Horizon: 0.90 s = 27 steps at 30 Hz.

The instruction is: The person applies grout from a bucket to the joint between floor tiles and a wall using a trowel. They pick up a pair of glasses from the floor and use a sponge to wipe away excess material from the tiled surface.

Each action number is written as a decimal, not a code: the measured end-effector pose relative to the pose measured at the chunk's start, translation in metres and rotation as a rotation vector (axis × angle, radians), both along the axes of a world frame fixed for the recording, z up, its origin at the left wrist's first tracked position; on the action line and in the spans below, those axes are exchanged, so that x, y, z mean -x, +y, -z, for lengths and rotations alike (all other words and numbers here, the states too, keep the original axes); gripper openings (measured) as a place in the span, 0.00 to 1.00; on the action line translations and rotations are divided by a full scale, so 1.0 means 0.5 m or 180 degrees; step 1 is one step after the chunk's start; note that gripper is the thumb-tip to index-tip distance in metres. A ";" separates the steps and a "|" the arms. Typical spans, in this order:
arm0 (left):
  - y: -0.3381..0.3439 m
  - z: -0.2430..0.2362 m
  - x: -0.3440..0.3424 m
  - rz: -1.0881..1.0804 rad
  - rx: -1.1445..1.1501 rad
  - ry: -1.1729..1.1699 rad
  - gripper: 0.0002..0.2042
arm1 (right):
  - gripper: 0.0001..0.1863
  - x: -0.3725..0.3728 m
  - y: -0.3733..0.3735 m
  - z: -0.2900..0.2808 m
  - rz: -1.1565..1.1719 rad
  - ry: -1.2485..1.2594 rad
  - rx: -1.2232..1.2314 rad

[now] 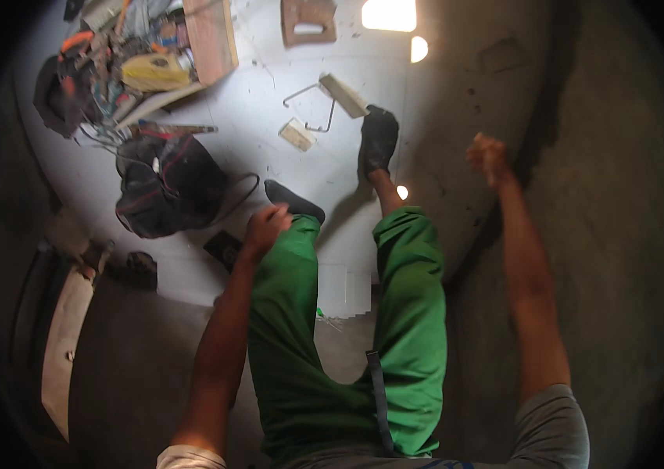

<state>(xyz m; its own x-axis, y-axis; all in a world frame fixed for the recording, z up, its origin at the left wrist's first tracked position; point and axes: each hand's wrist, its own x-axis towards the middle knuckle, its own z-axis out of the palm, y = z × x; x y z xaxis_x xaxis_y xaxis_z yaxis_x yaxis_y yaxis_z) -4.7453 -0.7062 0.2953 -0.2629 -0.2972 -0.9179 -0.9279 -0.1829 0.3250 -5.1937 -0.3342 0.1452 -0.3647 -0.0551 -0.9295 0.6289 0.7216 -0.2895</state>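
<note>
My left hand [268, 227] is beside my left knee in green trousers [285, 273], fingers curled; whether they hold anything is hidden. My right hand [488, 159] hangs out to the right with fingers bent closed and nothing visible in them. My right foot in dark footwear [379, 137] rests on the white surface [441, 117], next to a pale block [342, 94] and a bent metal rod [332, 113]. A second pale block [297, 134] lies nearby. My other foot [293, 199] is left of it.
At the upper left lies a heap of tools and mixed items [128, 55] by a wooden board [211, 43]. A black bag [168, 184] sits below it. A handsaw handle [308, 19] is at the top. A pale long panel [66, 344] stands at the lower left.
</note>
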 end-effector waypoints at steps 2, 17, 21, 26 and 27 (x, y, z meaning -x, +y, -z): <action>0.017 0.174 0.061 -0.0360 -0.0291 0.0119 0.15 | 0.27 0.136 -0.029 0.104 0.0280 0.0353 -0.0174; 0.004 0.575 0.113 -0.1244 0.1270 -0.1082 0.39 | 0.24 0.311 -0.285 0.298 0.0868 0.0964 -0.0345; 0.009 0.465 0.131 -0.1721 0.0699 -0.0733 0.42 | 0.22 0.099 -0.295 0.140 0.0053 0.0226 0.0325; -0.003 0.328 0.139 -0.1941 0.0372 -0.0531 0.41 | 0.25 -0.162 -0.353 0.091 -0.1847 0.0527 0.0988; -0.002 0.303 0.143 -0.2214 0.0215 -0.0423 0.41 | 0.25 -0.200 -0.377 0.098 -0.2289 0.0847 0.1045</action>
